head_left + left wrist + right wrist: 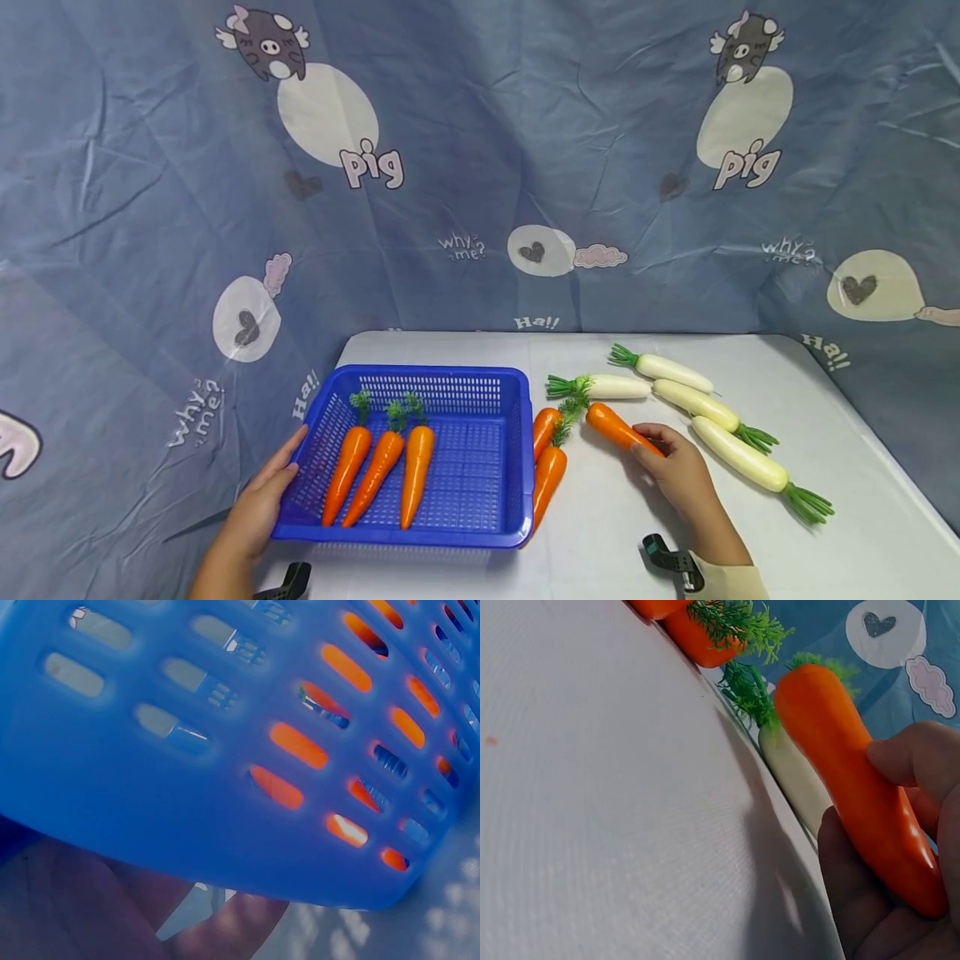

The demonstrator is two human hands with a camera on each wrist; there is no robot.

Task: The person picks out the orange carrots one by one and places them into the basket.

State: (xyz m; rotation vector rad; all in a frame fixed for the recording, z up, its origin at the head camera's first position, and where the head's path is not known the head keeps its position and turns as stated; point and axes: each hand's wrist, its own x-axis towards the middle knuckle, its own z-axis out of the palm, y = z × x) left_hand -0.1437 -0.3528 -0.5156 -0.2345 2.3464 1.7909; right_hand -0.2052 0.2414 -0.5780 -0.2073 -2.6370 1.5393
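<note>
My left hand [255, 504] is at the left side of a blue plastic basket [397, 538], its extended fingers touching the rim. In the left wrist view the slotted basket wall [112, 787] partly hides the fingertips. Three carrots [418, 467] with green tops lie side by side in the basket's left half. My right hand [678, 467] pinches another carrot [847, 772] by its narrow end, thumb on one side and fingers on the other. The thick, leafy end points away to the upper left. Two more carrots [550, 477] lie against the basket's right side, partly hidden by it.
Several white radishes with green tops lie to the right: one radish [615, 387] behind the held carrot, another radish [738, 454] beside my right hand. The white table [600, 550] meets a blue patterned cloth [480, 167] at its back and sides.
</note>
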